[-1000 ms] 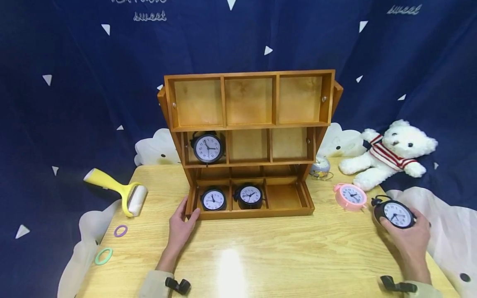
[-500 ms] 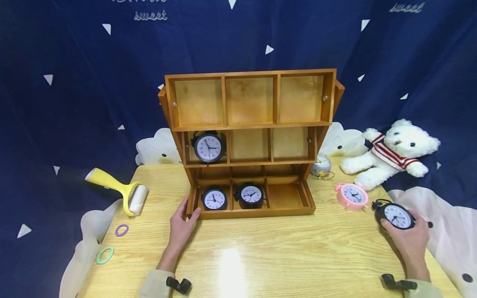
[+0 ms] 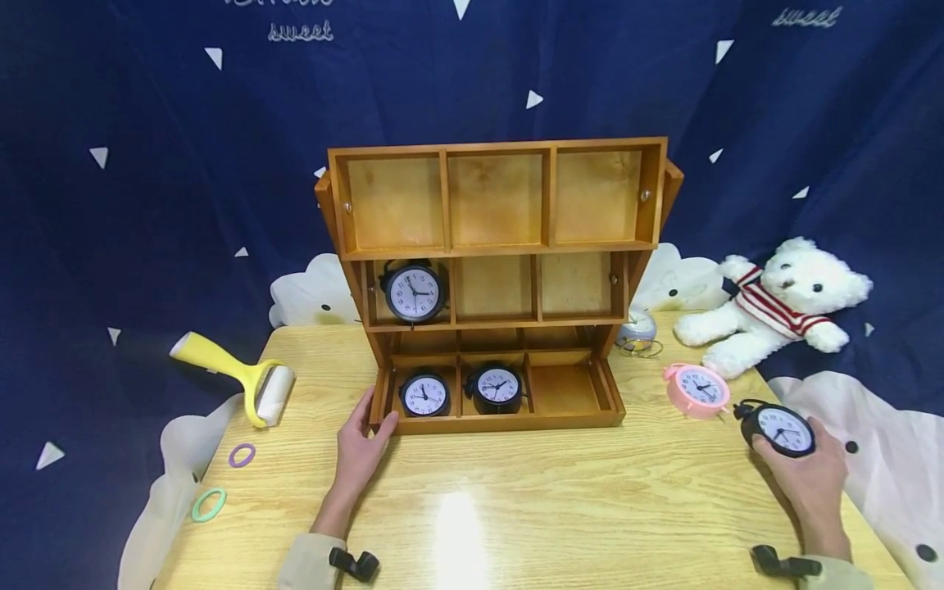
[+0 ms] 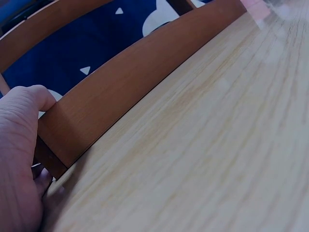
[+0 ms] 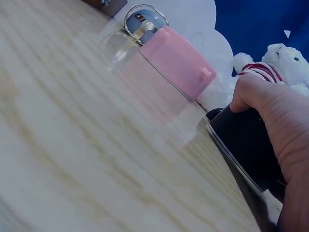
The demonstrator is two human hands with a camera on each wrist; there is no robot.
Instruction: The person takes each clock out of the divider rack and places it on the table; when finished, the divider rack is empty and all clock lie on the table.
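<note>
At the table's right side my right hand (image 3: 807, 471) grips a black alarm clock (image 3: 785, 429), thumb on the near side and fingers behind; in the right wrist view the thumb presses the clock's black case (image 5: 248, 145). My left hand (image 3: 361, 447) holds the front left corner of the wooden shelf (image 3: 501, 423), thumb over the front board (image 4: 111, 92). One black alarm clock (image 3: 414, 293) sits in the middle tier's left compartment. The bottom tier holds a black clock (image 3: 424, 396) at left and another black clock (image 3: 496, 388) in the centre.
A pink alarm clock (image 3: 697, 390) stands left of the held clock. A pale blue clock (image 3: 636, 329) is behind it, near the shelf. A white teddy bear (image 3: 782, 299) sits back right. Far left lie a yellow lint roller (image 3: 236, 373), a purple ring (image 3: 242, 456) and a green ring (image 3: 209, 505).
The black clock in my right hand has shifted and turned very slightly. My left hand stays on the shelf corner, and the other clocks keep their places.
</note>
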